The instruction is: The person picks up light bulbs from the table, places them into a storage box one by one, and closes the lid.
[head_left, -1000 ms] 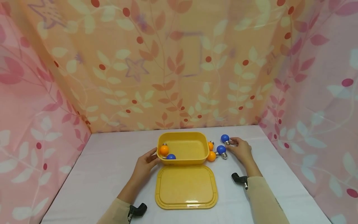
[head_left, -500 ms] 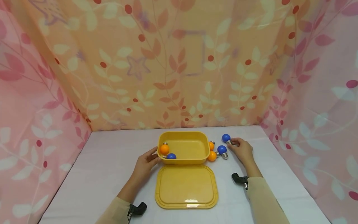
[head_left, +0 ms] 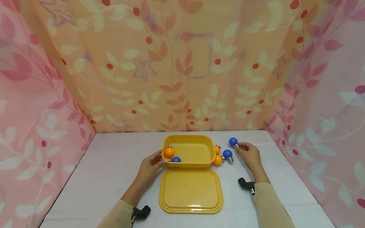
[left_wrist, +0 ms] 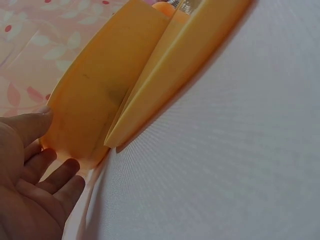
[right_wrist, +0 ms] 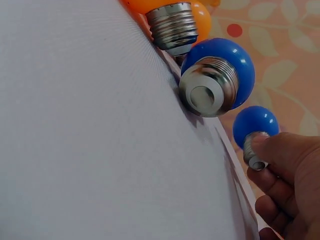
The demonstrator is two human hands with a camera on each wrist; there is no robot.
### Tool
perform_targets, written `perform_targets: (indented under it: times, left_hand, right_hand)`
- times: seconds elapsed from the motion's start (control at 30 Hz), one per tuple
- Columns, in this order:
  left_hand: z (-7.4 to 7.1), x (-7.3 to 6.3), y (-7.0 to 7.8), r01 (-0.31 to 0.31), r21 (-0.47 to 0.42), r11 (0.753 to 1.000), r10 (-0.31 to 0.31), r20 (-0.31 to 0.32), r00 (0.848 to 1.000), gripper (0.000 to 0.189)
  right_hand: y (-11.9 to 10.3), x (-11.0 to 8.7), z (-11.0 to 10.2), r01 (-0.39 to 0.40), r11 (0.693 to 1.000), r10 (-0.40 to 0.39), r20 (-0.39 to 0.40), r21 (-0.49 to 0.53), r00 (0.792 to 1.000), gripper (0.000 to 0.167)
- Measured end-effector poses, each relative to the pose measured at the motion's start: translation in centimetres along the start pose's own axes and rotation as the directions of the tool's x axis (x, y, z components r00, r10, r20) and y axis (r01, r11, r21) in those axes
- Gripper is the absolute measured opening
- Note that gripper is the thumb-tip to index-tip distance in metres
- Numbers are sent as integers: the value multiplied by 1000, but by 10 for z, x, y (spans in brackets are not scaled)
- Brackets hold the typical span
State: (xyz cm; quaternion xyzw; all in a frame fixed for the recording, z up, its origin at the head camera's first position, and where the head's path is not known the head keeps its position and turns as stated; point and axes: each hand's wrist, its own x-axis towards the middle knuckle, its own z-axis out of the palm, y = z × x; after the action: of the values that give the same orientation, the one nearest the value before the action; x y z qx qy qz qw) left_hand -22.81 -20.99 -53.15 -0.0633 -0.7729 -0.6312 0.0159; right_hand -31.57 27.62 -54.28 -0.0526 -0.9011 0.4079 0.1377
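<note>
My right hand (head_left: 250, 155) pinches a blue light bulb (head_left: 233, 141) by its metal screw base, thumb against the base in the right wrist view. A second blue bulb (right_wrist: 220, 75) lies nearer the box, beside two orange bulbs (head_left: 217, 160) at the box's right end. The yellow plastic box (head_left: 189, 165) stands uncovered; an orange bulb (head_left: 169, 153) and a blue bulb (head_left: 176, 159), partly hidden by the front wall, lie in its left end. At that end, my left hand (head_left: 148, 166) rests its loosely bent fingers and thumb against the outer wall.
The yellow lid (head_left: 191, 191) lies flat on the white-covered table (head_left: 108, 158), directly in front of the box. Printed cloth walls (head_left: 171, 63) enclose the table at the back and both sides. Both wrists carry small black cameras (head_left: 142, 212).
My right hand has taken hold of the far blue bulb's base and shifted it slightly to the right, away from the other bulbs. My left hand stays at the box.
</note>
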Motion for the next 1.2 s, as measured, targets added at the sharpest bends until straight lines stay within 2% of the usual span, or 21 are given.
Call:
perform_targets:
  times: [0.2,0.4,0.57,0.77,0.87,1.0,1.2]
  left_hand:
    - [1,2,-2,-34,5,999,34,-13,999,58]
    - [4,6,0,-57,-48,997,58,-1,998,58]
    - [5,4,-1,-27,-68,997,27,-1,1000,58]
    - [3,2,0,-15,-69,998,14,-9,1000,58]
    - [3,3,1,-9,-65,998,8,-18,1000,57]
    - [4,3,1,5,-51,999,-6,-18,1000,58]
    - [4,5,-1,13,-64,998,-14,-15,1000,57]
  right_hand:
    - [-10,0,-10,-4,998,5,-9,63,1000,38]
    - [-24,5,-18,59,998,-59,5,28,998,43]
    - [-41,2,-18,102,995,-103,43,17,994,48]
    - [-73,5,-18,175,984,-178,90,44,980,47]
    - [-89,8,-19,213,975,-219,133,58,967,43]
    - [-110,13,-19,262,963,-269,219,62,938,37]
    - [-142,27,-18,360,931,-358,358,65,862,30]
